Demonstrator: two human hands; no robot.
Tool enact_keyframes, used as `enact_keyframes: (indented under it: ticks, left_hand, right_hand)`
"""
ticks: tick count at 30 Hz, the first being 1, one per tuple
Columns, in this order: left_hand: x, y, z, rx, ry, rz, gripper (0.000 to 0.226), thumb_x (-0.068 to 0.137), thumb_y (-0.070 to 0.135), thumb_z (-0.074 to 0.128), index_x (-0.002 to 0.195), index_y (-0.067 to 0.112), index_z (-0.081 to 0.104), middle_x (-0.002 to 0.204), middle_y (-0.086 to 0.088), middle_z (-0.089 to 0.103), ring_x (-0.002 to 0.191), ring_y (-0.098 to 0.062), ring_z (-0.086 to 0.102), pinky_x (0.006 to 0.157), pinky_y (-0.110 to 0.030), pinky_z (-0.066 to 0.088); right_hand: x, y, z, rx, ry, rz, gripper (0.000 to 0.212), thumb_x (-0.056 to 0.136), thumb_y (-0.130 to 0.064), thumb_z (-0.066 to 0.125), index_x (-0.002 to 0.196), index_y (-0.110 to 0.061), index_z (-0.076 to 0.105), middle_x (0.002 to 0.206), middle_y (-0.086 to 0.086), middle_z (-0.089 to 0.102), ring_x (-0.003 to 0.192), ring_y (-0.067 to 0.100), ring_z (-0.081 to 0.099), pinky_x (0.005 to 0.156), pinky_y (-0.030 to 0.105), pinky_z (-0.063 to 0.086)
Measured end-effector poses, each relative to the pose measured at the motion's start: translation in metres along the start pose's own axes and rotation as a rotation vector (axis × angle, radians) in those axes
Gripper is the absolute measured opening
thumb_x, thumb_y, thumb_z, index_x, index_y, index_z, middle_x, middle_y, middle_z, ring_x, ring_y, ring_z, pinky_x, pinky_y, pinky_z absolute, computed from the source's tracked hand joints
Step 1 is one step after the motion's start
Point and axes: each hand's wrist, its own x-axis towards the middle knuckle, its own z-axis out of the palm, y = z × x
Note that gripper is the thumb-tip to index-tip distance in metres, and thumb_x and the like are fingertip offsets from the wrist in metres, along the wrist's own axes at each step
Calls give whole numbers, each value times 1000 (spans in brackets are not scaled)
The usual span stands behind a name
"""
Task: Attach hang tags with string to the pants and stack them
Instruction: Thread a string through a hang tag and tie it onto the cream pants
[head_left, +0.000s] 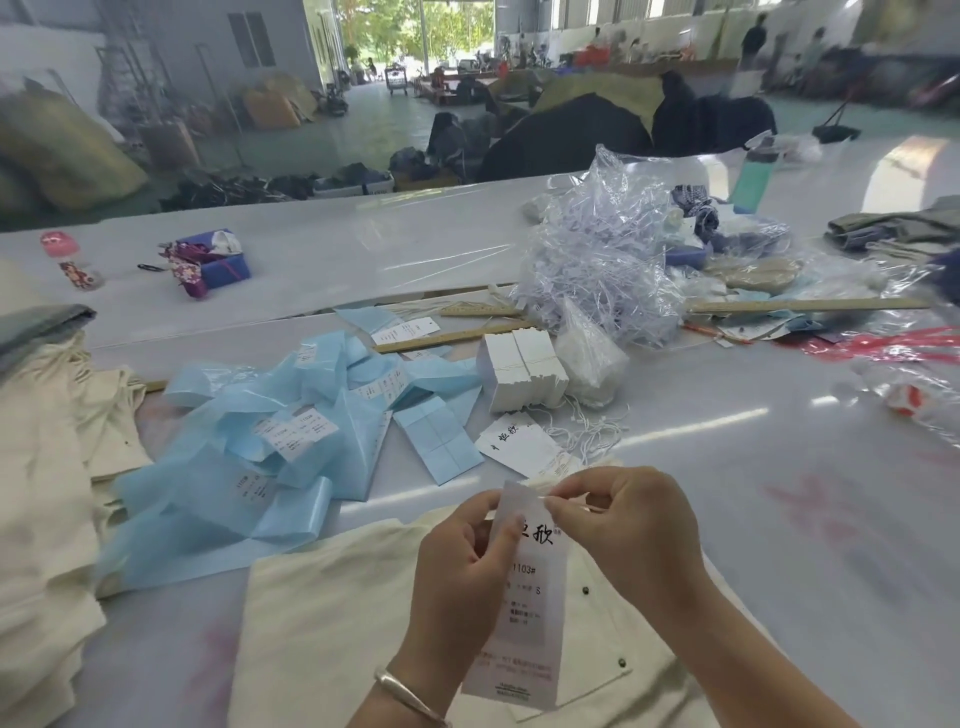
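White hang tag, black print, upright over cream pants.

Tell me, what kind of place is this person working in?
Most likely a garment factory's finishing area. A hang tag is held in both hands over cream pants, a block of blank tags stands on the long white table, and folded pants are stacked at the left.

Bright daylight, glare streaks on table, blurred, curved edges
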Motion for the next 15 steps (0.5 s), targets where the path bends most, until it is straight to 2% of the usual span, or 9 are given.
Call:
enact_keyframes:
  ticks: [3, 6, 8, 10, 12, 15]
  left_hand:
    - [-10, 3, -10, -1, -22, 26, 16, 85, 43, 57, 96, 42, 68, 68, -2, 72, 63, -31, 66, 56, -45, 52]
    - [-18, 5, -16, -15, -58, 57, 16, 86, 40, 56, 97, 41, 69, 70, -1, 73, 65, -33, 66, 58, -48, 52]
    - [-21, 6, -18, -45, -92, 70, 17, 87, 38, 56, 96, 39, 70, 74, -2, 74, 69, -33, 67, 62, -48, 53]
    - [-24, 9, -18, -127, -122, 73, 20, 88, 36, 55, 96, 31, 73, 82, -2, 75, 74, -29, 68, 63, -41, 54]
    - [-25, 13, -16, -237, -135, 42, 27, 88, 36, 53, 94, 22, 75, 88, -3, 75, 74, -16, 68, 57, -27, 52]
    - [-23, 16, -11, -298, -151, 33, 29, 89, 34, 50, 89, 19, 76, 87, -4, 75, 74, -11, 66, 59, -24, 51]
  right_hand:
    - [-15, -7, 5, -63, 36, 0, 28, 69, -39, 76, 50, -47, 58, 48, -20, 54, 56, -1, 54, 51, 19, 38]
    - [-28, -12, 10, -110, 83, -9, 12, 71, -37, 76, 62, -39, 69, 51, -14, 57, 58, 2, 57, 56, 22, 45]
    - [-35, -15, 13, -124, 107, -16, 4, 72, -37, 75, 69, -36, 72, 60, -12, 65, 66, 5, 62, 60, 24, 49]
    - [-41, -17, 13, -115, 146, -31, 3, 72, -36, 76, 71, -36, 74, 63, -12, 68, 69, 6, 64, 61, 26, 51]
    - [-47, -16, 12, -73, 197, -47, 5, 73, -32, 78, 71, -35, 74, 62, -13, 68, 65, 4, 65, 59, 28, 52]
    - [-53, -13, 9, 60, 232, -44, 14, 75, -25, 79, 75, -38, 73, 64, -23, 67, 61, 0, 64, 58, 31, 53]
